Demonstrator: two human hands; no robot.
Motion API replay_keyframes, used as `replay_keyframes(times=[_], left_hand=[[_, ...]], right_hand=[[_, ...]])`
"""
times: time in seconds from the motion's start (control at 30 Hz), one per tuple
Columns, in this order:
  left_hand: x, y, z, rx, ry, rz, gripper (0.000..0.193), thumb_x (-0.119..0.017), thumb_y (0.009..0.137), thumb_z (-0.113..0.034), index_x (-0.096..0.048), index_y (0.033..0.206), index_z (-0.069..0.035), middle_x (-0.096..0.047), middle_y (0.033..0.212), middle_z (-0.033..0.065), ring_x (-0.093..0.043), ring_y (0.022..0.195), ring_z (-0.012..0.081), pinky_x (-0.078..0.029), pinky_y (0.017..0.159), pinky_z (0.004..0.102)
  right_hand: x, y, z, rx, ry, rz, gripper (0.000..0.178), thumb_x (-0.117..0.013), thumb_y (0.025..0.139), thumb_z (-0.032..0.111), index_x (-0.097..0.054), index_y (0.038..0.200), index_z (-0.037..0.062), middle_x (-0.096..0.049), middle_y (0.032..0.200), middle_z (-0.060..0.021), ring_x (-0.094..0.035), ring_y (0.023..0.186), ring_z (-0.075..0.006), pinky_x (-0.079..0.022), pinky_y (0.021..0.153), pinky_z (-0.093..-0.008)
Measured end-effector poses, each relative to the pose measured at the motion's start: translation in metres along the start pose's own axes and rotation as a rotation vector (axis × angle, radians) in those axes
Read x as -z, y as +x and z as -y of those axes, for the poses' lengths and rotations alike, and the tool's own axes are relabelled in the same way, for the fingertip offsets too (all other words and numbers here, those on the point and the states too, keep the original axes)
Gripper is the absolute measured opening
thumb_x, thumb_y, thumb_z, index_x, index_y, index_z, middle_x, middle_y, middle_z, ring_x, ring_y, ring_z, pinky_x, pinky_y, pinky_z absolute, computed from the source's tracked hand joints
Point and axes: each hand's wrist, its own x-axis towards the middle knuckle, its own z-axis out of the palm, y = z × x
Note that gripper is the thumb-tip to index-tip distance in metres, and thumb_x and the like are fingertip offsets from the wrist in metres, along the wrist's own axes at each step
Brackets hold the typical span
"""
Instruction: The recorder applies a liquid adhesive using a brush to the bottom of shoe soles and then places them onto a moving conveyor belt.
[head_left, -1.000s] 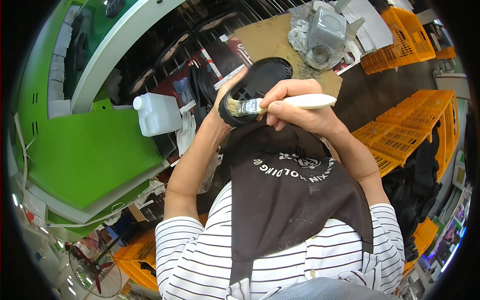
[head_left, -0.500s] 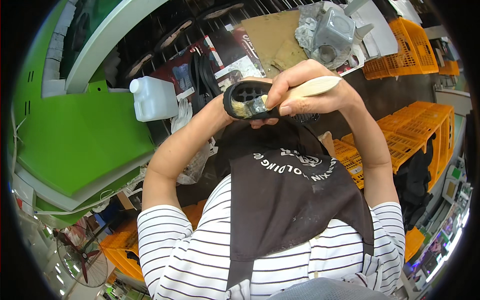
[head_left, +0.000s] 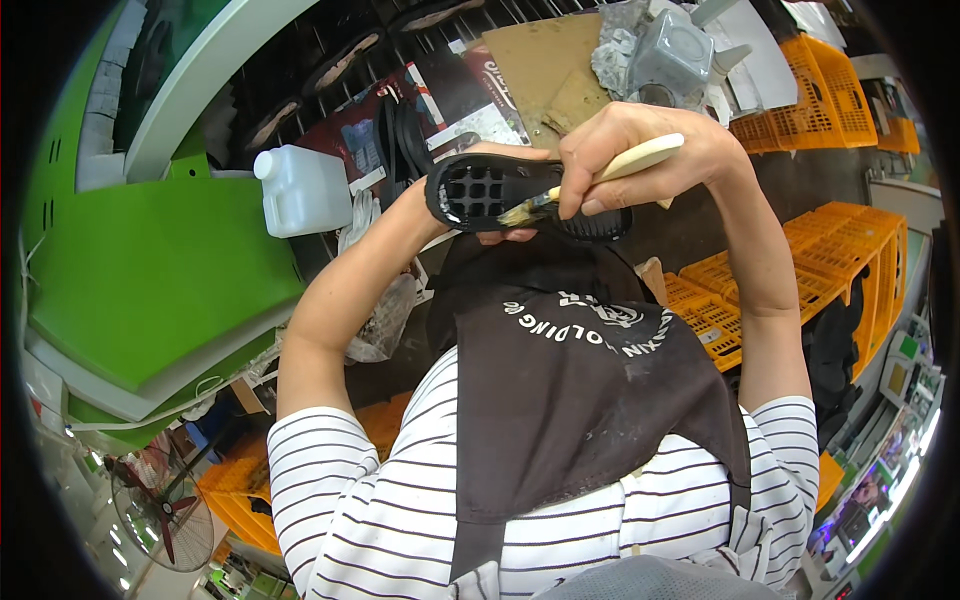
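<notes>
My left hand (head_left: 508, 236) is wrapped round a black shoe sole (head_left: 472, 192) from behind, with fingertips showing under its lower edge. The sole lies crosswise above my apron, its gridded hollow at the left end facing up. A flat brush with a pale wooden handle (head_left: 645, 156) is pinched in my right hand (head_left: 640, 130). Its bristles touch the sole near the lower rim, just right of the grid. The right hand covers part of the sole's middle.
Ahead lie more black soles (head_left: 402, 135), a stained brown board (head_left: 540, 75) and a clear square container (head_left: 672, 55). A white jug (head_left: 305, 190) stands left, beside a green machine panel (head_left: 150, 280). Orange crates (head_left: 830, 240) are on the right.
The brush has moved right along the sole, from the left end toward the middle. The sole has shifted slightly left and turned, showing more of its grid and its right end.
</notes>
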Motion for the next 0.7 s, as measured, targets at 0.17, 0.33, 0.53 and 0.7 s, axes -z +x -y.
replay_keyframes(times=[0.17,0.33,0.53,0.7], left_hand=[[0.006,-0.010,-0.004,-0.105,-0.178,0.122,0.057,-0.029,0.097,-0.046,-0.055,0.109,0.004,-0.058,0.071,0.0279,-0.056,0.047,0.0312,-0.041,0.035,0.0319],[-0.015,-0.012,0.006,-0.476,-0.215,0.067,0.065,-0.026,0.096,-0.051,-0.052,0.113,0.006,-0.057,0.071,0.0255,-0.054,0.046,0.0273,-0.046,0.041,0.0312],[-0.022,-0.007,0.013,-0.471,-0.218,0.154,0.067,-0.024,0.096,-0.052,-0.054,0.109,0.007,-0.057,0.070,0.0239,-0.053,0.046,0.0254,-0.045,0.040,0.0308],[-0.024,-0.008,0.016,-0.456,-0.216,0.132,0.065,-0.024,0.097,-0.050,-0.054,0.110,0.006,-0.058,0.071,0.0234,-0.053,0.045,0.0246,-0.043,0.037,0.0293]], right_hand=[[0.001,-0.032,-0.005,-0.013,-0.129,-0.155,0.012,-0.064,0.082,0.006,-0.068,0.092,0.0024,-0.068,0.086,-0.0094,-0.064,0.078,-0.0197,-0.050,0.068,-0.0293],[-0.009,-0.052,0.004,0.111,-0.274,-0.519,0.013,-0.064,0.078,-0.002,-0.068,0.090,0.0035,-0.060,0.078,-0.0069,-0.060,0.069,-0.0181,-0.046,0.059,-0.0281],[-0.039,-0.029,0.001,0.130,-0.305,-0.522,0.026,-0.064,0.074,-0.005,-0.068,0.098,0.0064,-0.052,0.083,-0.0055,-0.056,0.066,-0.0136,-0.051,0.054,-0.0236],[-0.032,-0.041,-0.019,0.027,-0.414,-0.665,0.019,-0.065,0.078,0.002,-0.067,0.096,0.0088,-0.053,0.078,-0.0068,-0.057,0.071,-0.0227,-0.045,0.063,-0.0319]])
